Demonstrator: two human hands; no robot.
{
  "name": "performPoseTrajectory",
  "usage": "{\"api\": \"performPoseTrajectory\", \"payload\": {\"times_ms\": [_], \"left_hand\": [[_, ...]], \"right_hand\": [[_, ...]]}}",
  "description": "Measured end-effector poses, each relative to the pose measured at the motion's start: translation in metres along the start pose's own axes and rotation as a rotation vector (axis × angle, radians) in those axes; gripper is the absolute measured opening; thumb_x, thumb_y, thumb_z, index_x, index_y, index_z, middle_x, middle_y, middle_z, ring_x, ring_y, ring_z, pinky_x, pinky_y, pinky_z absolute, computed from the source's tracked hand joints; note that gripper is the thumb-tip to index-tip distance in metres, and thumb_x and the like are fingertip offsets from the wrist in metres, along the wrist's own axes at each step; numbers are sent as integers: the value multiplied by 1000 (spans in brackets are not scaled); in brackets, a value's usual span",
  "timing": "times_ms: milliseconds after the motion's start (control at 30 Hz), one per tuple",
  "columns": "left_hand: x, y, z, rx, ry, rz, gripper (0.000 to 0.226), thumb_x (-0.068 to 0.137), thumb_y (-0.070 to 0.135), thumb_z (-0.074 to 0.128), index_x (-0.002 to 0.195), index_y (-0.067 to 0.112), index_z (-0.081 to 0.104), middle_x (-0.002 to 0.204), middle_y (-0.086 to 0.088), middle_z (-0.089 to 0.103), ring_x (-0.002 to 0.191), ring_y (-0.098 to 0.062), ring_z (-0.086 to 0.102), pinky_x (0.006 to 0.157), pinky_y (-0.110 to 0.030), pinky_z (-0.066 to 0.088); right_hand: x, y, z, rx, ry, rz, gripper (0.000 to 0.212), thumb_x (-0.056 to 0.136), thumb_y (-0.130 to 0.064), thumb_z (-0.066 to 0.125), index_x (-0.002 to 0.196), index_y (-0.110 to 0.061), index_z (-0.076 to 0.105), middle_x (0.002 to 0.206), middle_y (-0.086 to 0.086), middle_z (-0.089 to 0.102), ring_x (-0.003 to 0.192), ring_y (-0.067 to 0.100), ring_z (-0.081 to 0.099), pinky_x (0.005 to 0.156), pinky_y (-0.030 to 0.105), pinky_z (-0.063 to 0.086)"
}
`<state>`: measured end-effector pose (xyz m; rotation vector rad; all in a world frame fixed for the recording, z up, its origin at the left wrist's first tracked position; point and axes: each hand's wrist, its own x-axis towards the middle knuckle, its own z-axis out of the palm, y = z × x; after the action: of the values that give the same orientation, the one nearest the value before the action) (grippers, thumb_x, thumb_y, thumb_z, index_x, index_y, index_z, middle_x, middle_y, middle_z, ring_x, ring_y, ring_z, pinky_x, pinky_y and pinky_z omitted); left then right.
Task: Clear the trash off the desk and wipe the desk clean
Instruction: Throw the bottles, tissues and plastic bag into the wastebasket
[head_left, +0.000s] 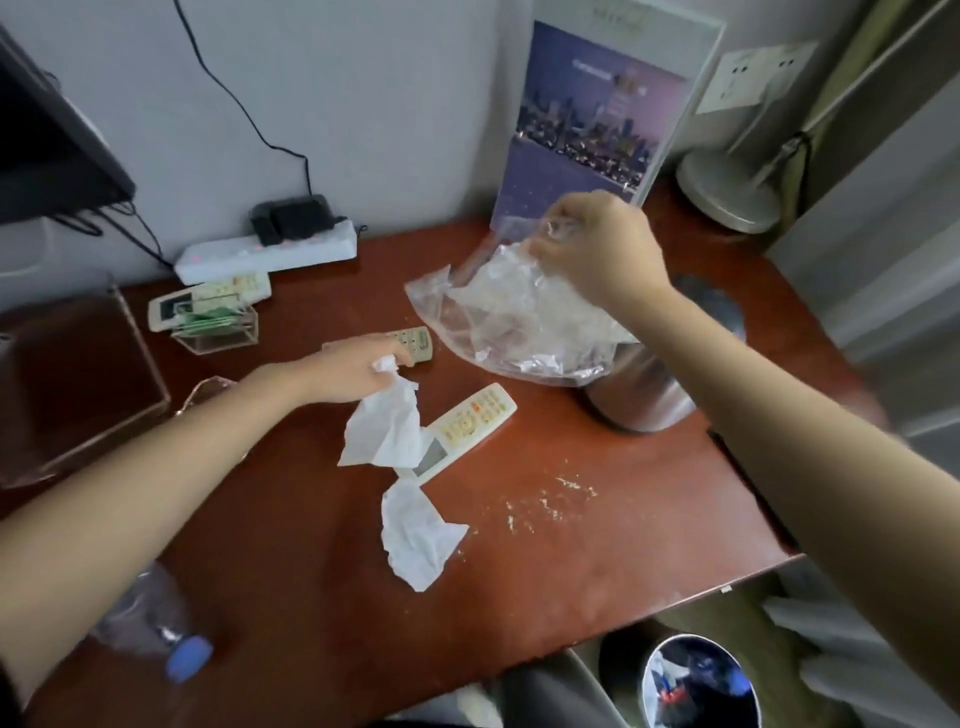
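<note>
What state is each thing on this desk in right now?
Left hand: grips crumpled white tissue, which hangs down.
Right hand: grips crumpled clear plastic bag.
Second white tissue: lies crumpled on red-brown desk.
White remote control: lies buttons up.
Pale crumbs: scattered, unwiped.
Clear blue-capped bottle: on its side, capped.
White power strip: black adapter plugged in, red lights on.
Round bin: open, holds trash.

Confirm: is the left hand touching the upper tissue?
Touching. The head view shows the left hand pinching the top of the upper tissue, which hangs below it.
</note>
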<state>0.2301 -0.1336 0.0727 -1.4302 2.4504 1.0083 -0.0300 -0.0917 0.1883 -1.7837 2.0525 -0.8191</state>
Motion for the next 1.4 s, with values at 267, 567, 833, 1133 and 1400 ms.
{"api": "performPoseTrajectory", "payload": {"times_ms": [267,567,833,1133,1400], "left_hand": [[17,-45,40,327,-75,195,69,90,35,57,148,24,21,151,-3,22,140,-22,12,111,-39,20],[17,-68,44,82,18,303,7,88,6,53,94,10,54,100,-3,51,96,-23,53,78,-34,40],[-62,-14,71,297,-308,584,50,89,27,48,135,38,31,118,5,28,104,-16,39,90,-28,30],[-58,-19,124,789,-234,949,41,84,42,60,120,25,56,100,-5,57,82,-23,54,68,-35,44],[-73,-81,40,202,68,465,26,91,17,53,117,15,56,107,-5,51,106,-24,48,85,-41,43]], "right_hand": [[-39,10,59,-12,-48,233,28,80,-42,67,96,-18,65,88,-2,66,80,20,64,72,36,55],[-87,21,95,-52,50,445,21,79,-40,69,86,-21,64,90,-1,66,85,18,60,72,30,49],[-138,36,83,-52,144,583,21,76,-39,71,86,-21,66,91,-5,62,91,18,59,76,32,48],[-166,42,91,-59,156,594,22,73,-39,74,86,-22,66,93,6,66,94,26,58,79,35,49],[-132,-2,124,14,38,365,21,75,-39,73,82,-21,65,91,1,59,95,27,55,78,39,48]]}}
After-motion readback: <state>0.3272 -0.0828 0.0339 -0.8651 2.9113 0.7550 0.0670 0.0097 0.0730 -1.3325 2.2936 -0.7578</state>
